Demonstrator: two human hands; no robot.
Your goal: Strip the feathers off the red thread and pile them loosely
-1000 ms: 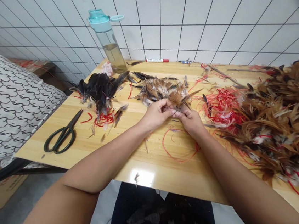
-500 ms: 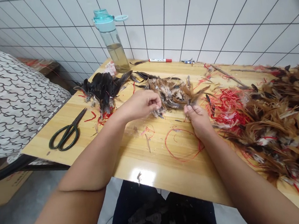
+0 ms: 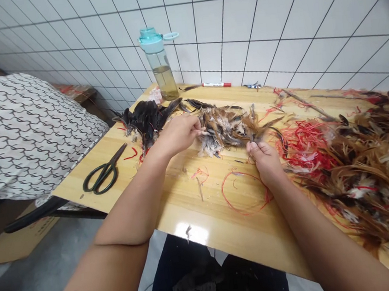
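My left hand [image 3: 178, 134] is pinched on a brown feather at the left side of a small brown feather pile [image 3: 229, 125] in the middle of the wooden table [image 3: 223, 216]. My right hand [image 3: 264, 159] rests closed on the table, gripping the stems of a few brown feathers [image 3: 260, 131] that stick up from its fingers. A loop of red thread [image 3: 247, 198] lies just in front of my right hand. A pile of black feathers [image 3: 146, 118] sits to the left of my left hand.
Green-handled scissors [image 3: 104, 172] lie near the table's left edge. A water bottle [image 3: 161, 65] and a red marker [image 3: 216, 85] stand by the tiled wall. A big heap of brown feathers with red thread [image 3: 359, 160] fills the right side. A patterned cushion [image 3: 23, 135] is at left.
My hands have drawn apart: the left moved up and left to the small pile, the right stayed low holding feathers. The view has shifted left.
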